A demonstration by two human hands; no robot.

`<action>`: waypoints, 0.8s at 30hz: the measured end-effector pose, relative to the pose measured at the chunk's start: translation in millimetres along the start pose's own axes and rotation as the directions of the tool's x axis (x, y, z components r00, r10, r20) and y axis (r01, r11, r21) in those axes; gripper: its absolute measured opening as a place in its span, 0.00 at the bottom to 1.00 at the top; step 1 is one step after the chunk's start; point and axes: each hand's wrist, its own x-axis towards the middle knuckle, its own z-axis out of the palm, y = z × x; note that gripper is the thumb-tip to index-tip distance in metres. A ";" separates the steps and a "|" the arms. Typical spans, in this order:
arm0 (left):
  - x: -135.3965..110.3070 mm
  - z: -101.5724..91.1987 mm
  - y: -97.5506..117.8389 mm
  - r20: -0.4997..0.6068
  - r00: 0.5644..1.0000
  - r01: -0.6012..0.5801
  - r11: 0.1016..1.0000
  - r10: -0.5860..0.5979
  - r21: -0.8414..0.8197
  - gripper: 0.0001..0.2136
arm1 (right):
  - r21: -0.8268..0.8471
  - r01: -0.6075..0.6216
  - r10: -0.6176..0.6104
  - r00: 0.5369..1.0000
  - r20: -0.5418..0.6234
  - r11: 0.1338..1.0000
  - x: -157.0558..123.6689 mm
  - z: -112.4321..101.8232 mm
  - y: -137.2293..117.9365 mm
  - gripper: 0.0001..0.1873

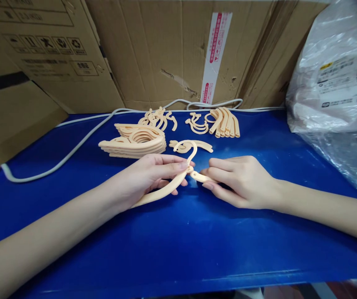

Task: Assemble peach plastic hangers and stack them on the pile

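Observation:
My left hand (153, 176) is closed around a cream hanger arm (161, 192) where it meets a curved hanger hook (192, 153). The hook stands upright above the fingertips. In my right hand (243, 180) is a second hanger arm (199, 177), pinched between thumb and fingers; its holed end points left, close to the joint at the hook. Whether the two pieces touch is hard to tell. Just beyond my hands lie a few loose hanger pieces (203, 145). Behind my left hand sits a stack of folded hangers (135, 143).
On the blue table (178, 249), farther back, are a heap of hooks (158, 118), more hooks (197, 123) and a pile of hanger arms (226, 122). A white cable (81, 151) runs along the back and left. Cardboard boxes (153, 54) and a plastic-wrapped bundle (331, 83) bound the surface.

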 end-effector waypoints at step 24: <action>0.5 -0.5 -0.9 0.109 0.990 -0.115 0.949 0.087 0.293 0.05 | -0.298 0.008 -0.030 0.997 -0.069 0.955 -0.5 3.4 -6.6 0.21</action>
